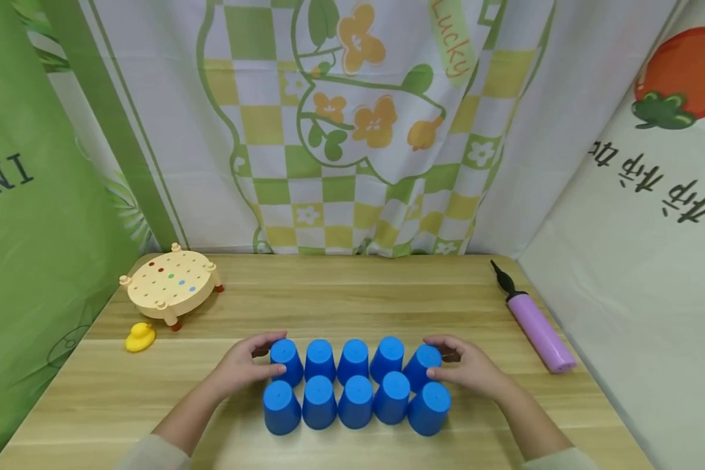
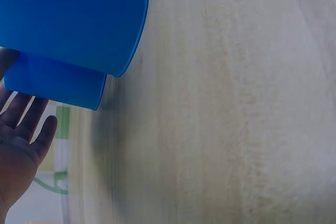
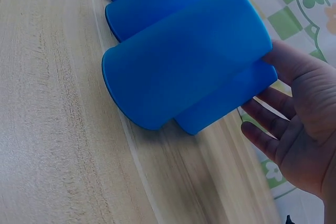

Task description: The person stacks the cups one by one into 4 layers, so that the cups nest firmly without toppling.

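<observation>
Pale sleeves (image 1: 158, 455) enter lowest in the head view, between 7 and 8 and between 4 and 5 o'clock. Just beyond, at 6 o'clock, a front row (image 1: 355, 408) of five blue cups stands mouth-down on the worktop (image 1: 329, 300), with a back row (image 1: 352, 369) of five close behind. The left hand (image 1: 247, 362) holds the back row's 7 o'clock end cup (image 1: 288, 359) between thumb and fingers, its outer fingers spread; the right hand (image 1: 470, 369) holds the 5 o'clock end cup (image 1: 422, 362) likewise; how firmly does not show. The cups look like thin, smooth plastic, probably light, fairly stiff, hard to break and slightly slippery. As they taper upward, a hold low on the sides, near the wide rim, should slip least. Farther off lie a purple pump (image 1: 537, 329) at 4 o'clock, a yellow duck (image 1: 139, 339) at 8, a cream legged disc (image 1: 167, 287) between 8 and 9, and a curtain (image 1: 358, 163) at 12.
</observation>
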{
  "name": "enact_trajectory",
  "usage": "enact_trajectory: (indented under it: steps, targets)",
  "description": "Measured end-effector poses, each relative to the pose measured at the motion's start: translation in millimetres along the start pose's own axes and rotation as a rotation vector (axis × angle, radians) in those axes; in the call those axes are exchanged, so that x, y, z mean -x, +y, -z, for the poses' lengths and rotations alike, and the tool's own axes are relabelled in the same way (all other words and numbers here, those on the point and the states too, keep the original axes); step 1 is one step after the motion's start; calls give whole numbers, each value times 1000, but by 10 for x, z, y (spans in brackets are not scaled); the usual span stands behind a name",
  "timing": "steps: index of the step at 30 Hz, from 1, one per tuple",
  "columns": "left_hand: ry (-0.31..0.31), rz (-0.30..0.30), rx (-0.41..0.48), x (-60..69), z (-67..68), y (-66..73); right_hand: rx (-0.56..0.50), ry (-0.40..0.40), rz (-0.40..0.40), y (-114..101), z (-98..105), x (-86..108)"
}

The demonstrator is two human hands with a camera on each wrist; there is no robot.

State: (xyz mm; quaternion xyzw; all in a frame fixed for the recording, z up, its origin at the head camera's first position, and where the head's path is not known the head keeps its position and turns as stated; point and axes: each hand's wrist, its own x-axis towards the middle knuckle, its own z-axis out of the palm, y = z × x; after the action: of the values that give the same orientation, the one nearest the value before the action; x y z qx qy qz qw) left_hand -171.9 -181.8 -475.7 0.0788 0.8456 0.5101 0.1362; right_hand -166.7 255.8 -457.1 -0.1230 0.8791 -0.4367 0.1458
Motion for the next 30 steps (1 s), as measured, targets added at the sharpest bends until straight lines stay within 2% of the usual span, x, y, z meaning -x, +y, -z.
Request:
enact_trajectory:
  steps: [10,16,21,27,30]
  targets:
    - [29,6,25,0,-5,-36,-26,-5,1,33,-17,-33]
    - [57,22,-14,-34,87,19,-12,28,11,-7,50,-37]
    - [58,5,-33,-156,226,121,16,59,61,-79,176,-112]
    - [60,-101,-35,-364,368,313,32,112,100,-225,311,-303]
    - [60,-123,-45,-494,400,420,24,139,115,-324,371,-421]
